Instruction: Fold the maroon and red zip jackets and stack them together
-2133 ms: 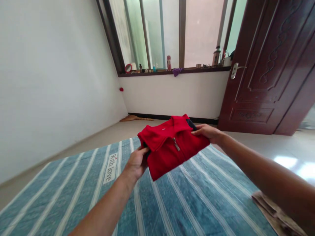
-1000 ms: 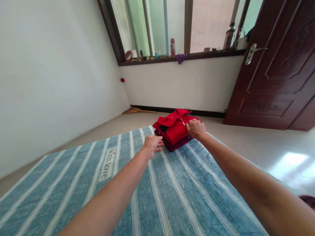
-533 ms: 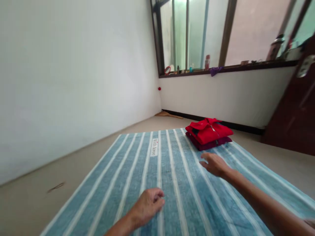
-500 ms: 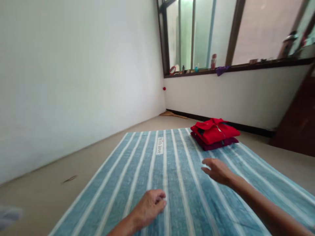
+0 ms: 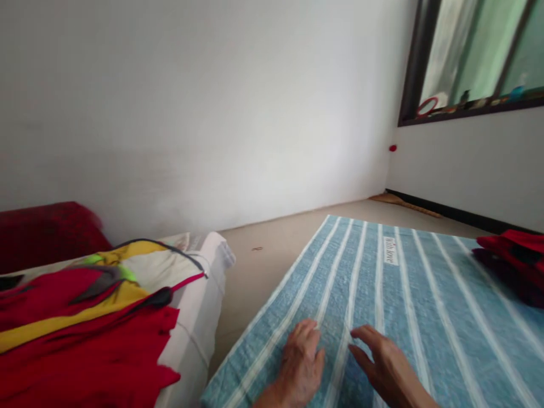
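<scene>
My left hand (image 5: 301, 362) is over the near part of a blue cloth with white stripes (image 5: 391, 300), its fingers loosely bent and apart from the thumb. Just to its right, my right hand (image 5: 380, 360) hovers with thumb and fingers spread, holding nothing. On the cloth's right side sits a stack of folded garments, a bright red one (image 5: 514, 249) over a dark maroon one (image 5: 505, 275), cut off by the picture edge. A red, yellow and white garment (image 5: 114, 300) lies spread out at the left, apart from both hands.
The garment at left rests on a white-covered bed or low surface (image 5: 195, 331), with a dark red object (image 5: 51, 232) behind it. A strip of beige floor (image 5: 255, 266) separates it from the striped cloth. Small items and a red-rimmed mirror (image 5: 427, 106) stand on the window sill.
My view has swung left, bringing the spread garment into sight and moving the folded stack to the right edge. My right hand has come closer to my left hand.
</scene>
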